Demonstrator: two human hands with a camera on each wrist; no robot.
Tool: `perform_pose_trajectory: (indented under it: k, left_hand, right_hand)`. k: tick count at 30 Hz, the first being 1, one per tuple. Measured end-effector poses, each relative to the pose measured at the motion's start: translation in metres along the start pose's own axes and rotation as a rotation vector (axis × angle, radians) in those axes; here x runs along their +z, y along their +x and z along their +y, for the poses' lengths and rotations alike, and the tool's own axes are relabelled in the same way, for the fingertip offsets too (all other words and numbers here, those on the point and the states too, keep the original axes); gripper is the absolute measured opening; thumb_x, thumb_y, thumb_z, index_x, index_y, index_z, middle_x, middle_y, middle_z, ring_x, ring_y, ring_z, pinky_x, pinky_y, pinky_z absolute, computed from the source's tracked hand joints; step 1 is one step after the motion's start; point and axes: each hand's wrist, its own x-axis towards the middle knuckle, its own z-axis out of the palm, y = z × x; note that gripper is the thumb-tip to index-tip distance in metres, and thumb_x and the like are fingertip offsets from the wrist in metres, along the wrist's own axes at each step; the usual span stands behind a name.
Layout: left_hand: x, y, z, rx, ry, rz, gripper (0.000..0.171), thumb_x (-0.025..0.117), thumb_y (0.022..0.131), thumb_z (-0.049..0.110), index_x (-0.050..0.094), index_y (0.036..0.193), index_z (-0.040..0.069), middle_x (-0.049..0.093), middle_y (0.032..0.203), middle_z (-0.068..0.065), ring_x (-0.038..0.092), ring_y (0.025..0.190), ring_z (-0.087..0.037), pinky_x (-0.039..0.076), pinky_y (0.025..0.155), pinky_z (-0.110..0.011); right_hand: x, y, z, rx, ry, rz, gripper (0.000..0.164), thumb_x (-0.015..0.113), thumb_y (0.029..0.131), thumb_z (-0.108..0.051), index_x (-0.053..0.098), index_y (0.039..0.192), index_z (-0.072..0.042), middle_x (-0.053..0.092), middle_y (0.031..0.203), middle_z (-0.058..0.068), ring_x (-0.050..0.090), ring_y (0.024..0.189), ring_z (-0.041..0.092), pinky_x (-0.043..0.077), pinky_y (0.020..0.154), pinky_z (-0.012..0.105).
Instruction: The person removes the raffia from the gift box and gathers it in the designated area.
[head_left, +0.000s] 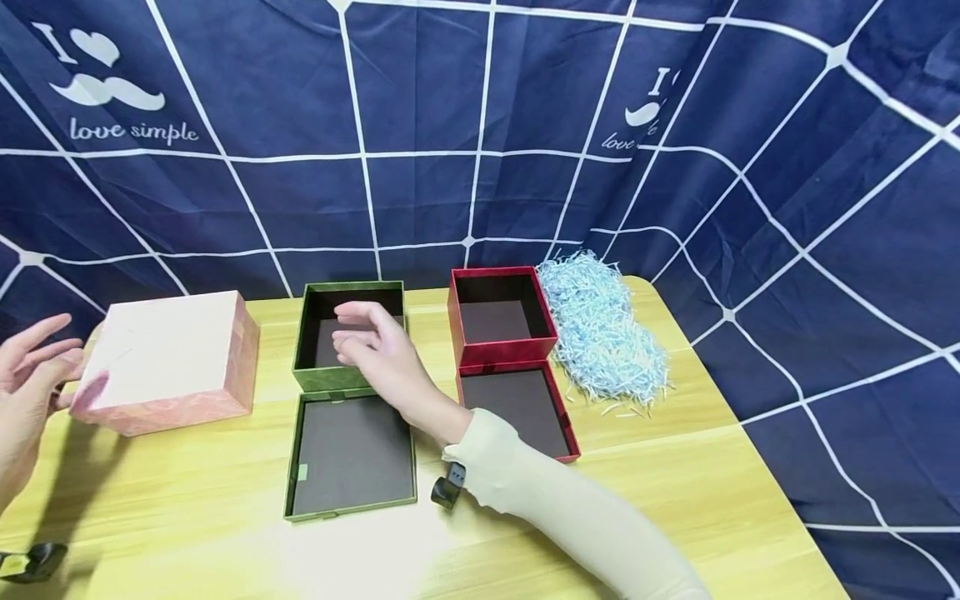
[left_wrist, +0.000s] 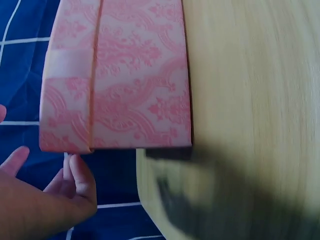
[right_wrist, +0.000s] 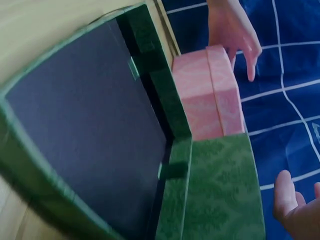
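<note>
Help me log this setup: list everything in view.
Table: 1, light wood, under boxes
Pink box: 1, pink, table's left
Green box: 1, green, table's middle
Green lid: 1, green, in front of green box
Red box: 1, red, beside green box
Red lid: 1, red, in front of red box
Paper shreds: 1 pile, light blue, beside red box
Curtain: 1, dark blue, behind table
Wrist devices: 2, black, at wrists
Sleeve: 1, cream, right arm
Left hand: 1, bare, beside pink box
Right hand: 1, bare, above green box
</note>
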Motion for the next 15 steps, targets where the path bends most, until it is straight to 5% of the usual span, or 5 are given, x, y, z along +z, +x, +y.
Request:
perform_pose_trajectory:
  k: [4, 11, 15]
  left_hand:
    - [-0.005, 0.005, -0.003, -0.019, -0.010, -0.111, 0.065, 0.036, 0.104, -0.020, 0.072, 0.144, 0.016, 0.078, 0.117, 0.006, 0.069, 0.085, -0.003, 0.049, 0.056, -0.014]
    - [-0.030, 0.017, -0.012, -0.100, 0.055, -0.174, 0.070, 0.038, 0.102, -0.020, 0.072, 0.145, 0.023, 0.077, 0.121, 0.013, 0.068, 0.094, -0.001, 0.042, 0.054, -0.017]
    - [-0.049, 0.026, -0.023, -0.121, -0.012, -0.227, 0.071, 0.033, 0.103, -0.022, 0.066, 0.153, 0.017, 0.075, 0.130, 0.011, 0.064, 0.112, 0.001, 0.046, 0.066, -0.014]
  right_hand:
    - [0.015, 0.003, 0.001, 0.007, 0.024, -0.034, 0.042, 0.063, 0.104, 0.000, 0.059, 0.146, 0.001, 0.059, 0.146, 0.020, 0.068, 0.127, 0.034, 0.061, 0.092, 0.030]
    - [0.046, 0.010, 0.002, 0.073, -0.058, -0.064, 0.042, 0.067, 0.103, -0.007, 0.063, 0.145, -0.013, 0.063, 0.129, -0.014, 0.074, 0.097, 0.005, 0.060, 0.085, 0.025]
    - [0.065, 0.017, 0.006, 0.111, -0.148, -0.073, 0.047, 0.070, 0.100, -0.010, 0.063, 0.146, -0.017, 0.063, 0.132, -0.016, 0.071, 0.093, -0.001, 0.058, 0.082, 0.020]
